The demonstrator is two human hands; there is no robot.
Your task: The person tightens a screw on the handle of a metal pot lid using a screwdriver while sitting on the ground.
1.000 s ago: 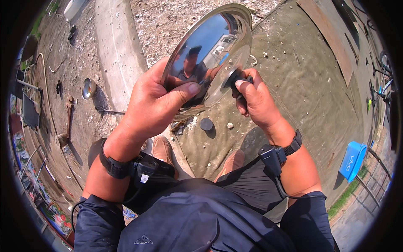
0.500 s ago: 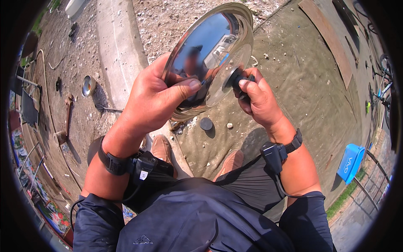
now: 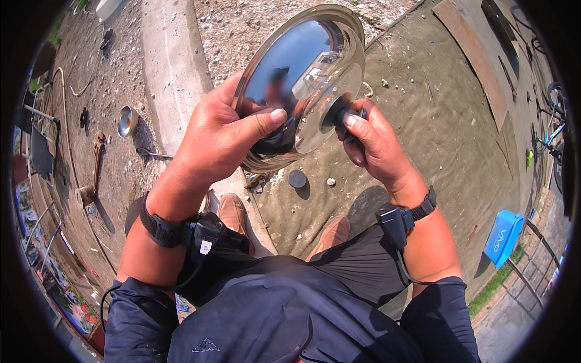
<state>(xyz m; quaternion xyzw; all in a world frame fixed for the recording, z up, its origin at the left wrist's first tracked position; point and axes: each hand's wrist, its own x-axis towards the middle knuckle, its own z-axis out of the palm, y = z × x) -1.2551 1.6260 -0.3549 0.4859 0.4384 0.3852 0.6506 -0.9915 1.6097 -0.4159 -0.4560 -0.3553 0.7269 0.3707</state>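
Note:
A mirror-bright round steel piece, which looks like a domed pot lid, is held up tilted in front of me. My left hand grips its left edge, with the thumb laid across the shiny face and the other fingers hidden behind. On its lower right side sits a black knob with a round flange against the steel. My right hand is closed round this knob, thumb on top. Whether the knob is fastened to the steel, I cannot tell. Beneath, a small dark round disc lies on the ground cloth.
A greenish ground cloth spreads to the right, beside a concrete strip. On the dirt at left lie a metal bowl, a hammer-like tool and a hose. A blue bin and a bicycle stand at right.
The steel piece has turned slightly, so its reflections have shifted, and the knob's flange looks darker. Both hands keep their grips in nearly the same place.

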